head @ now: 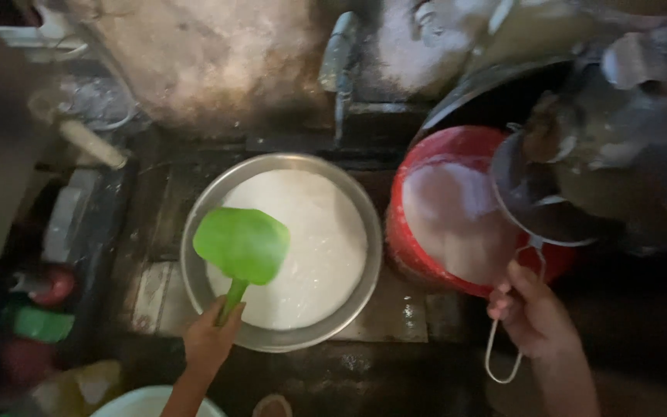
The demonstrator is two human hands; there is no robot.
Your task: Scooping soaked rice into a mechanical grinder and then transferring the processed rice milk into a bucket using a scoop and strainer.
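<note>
My left hand (210, 337) grips the handle of a green plastic scoop (243, 245), held over a wide metal basin (194, 232) full of white frothy liquid. My right hand (533, 313) holds the wire handle of a round mesh strainer (538, 202), which rests over a red bucket (411, 247) that also holds white liquid. A dark pot (619, 166) tilts above the strainer at the right.
A tap (338, 69) sticks out of the stained wall behind the basin. At the left lie a pale stick-like handle (90, 143), a green object (40, 323) and red items. A pale bowl rim (144, 401) shows at the bottom edge. The floor looks wet.
</note>
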